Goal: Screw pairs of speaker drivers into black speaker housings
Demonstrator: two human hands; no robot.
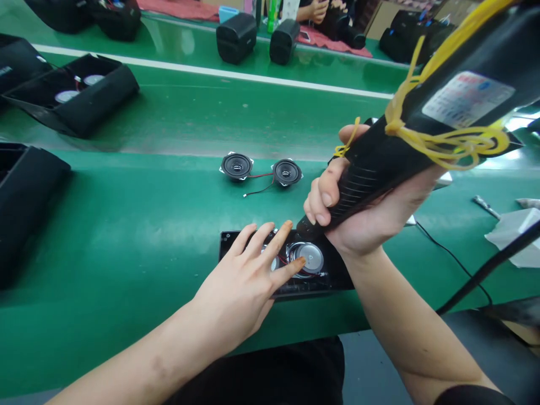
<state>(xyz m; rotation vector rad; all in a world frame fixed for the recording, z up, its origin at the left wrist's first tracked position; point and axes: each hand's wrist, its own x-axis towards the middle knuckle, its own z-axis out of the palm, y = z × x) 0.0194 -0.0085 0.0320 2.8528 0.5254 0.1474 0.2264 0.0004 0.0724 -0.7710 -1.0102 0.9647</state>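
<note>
My right hand is wrapped around a black electric screwdriver bound with yellow cord; its tip points down at a black speaker housing near the front edge of the green table. My left hand lies flat on the housing with fingers spread, its fingertips beside a round silver speaker driver set in the housing. Behind it, a pair of loose speaker drivers joined by red and black wire lie on the table.
Open black housings and another black case sit at the left. Two finished black speakers stand beyond a white line, near another person's hands. A black cable, white paper and a small metal part lie right.
</note>
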